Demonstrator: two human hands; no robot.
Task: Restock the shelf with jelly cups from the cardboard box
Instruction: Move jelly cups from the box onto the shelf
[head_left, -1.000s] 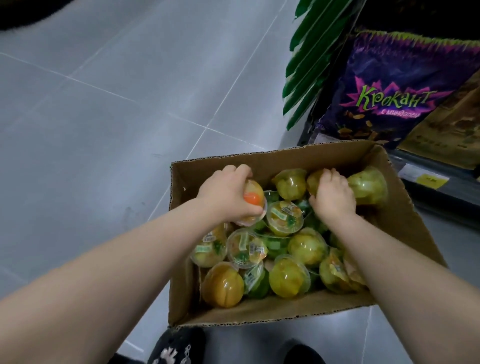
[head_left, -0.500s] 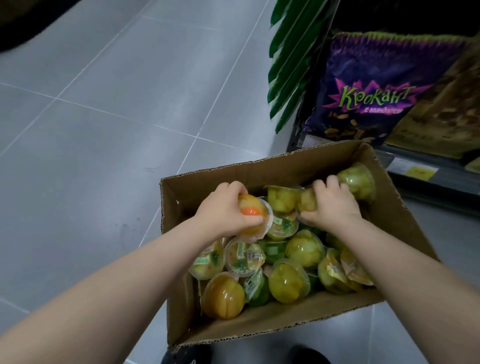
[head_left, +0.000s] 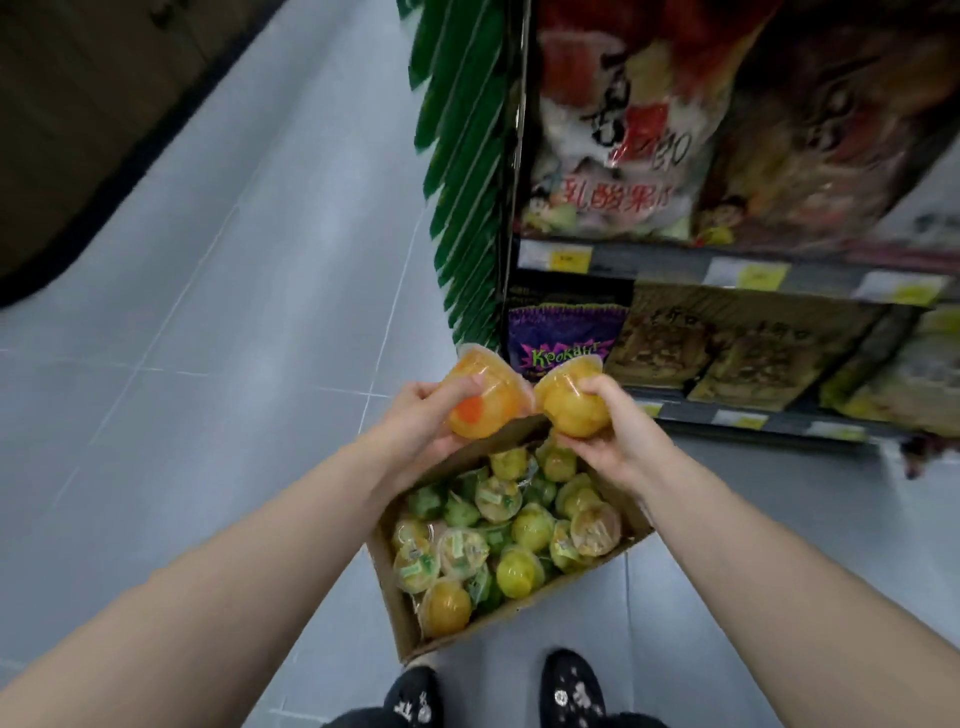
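Head view: the left hand (head_left: 415, 423) holds an orange jelly cup (head_left: 483, 400), its fingers curled round the dome and the thumb under it. The right hand (head_left: 615, 439) holds a yellow jelly cup (head_left: 571, 402) the same way, fingers wrapped over the top. The two cups sit between the two sets of fingers, rims just beside each other; whether they touch cannot be told. Both cups are raised above the cardboard box (head_left: 397, 608).

Directly under the fingers runs the far edge of the box, and below that edge the box is open at the top. The heap of jelly cups (head_left: 519, 525) inside is mostly green and yellow and lies below the rim. The box's left wall stands under the left forearm, and its right corner is hidden by the right forearm.

Beyond the fingertips and to their right is the shelf (head_left: 779, 422), its front edge carrying yellow price tags. A purple bag (head_left: 563, 332) stands on it just past the cups, with brown packets further right. A second shelf edge runs higher up with large bags above it. Green leaves (head_left: 462, 171) hang along the shelf's left post.

Left of the fingers lies grey tiled floor (head_left: 234, 364), open as far as a dark edge at the upper left. Two black shoes (head_left: 571, 686) stand at the box's near edge.
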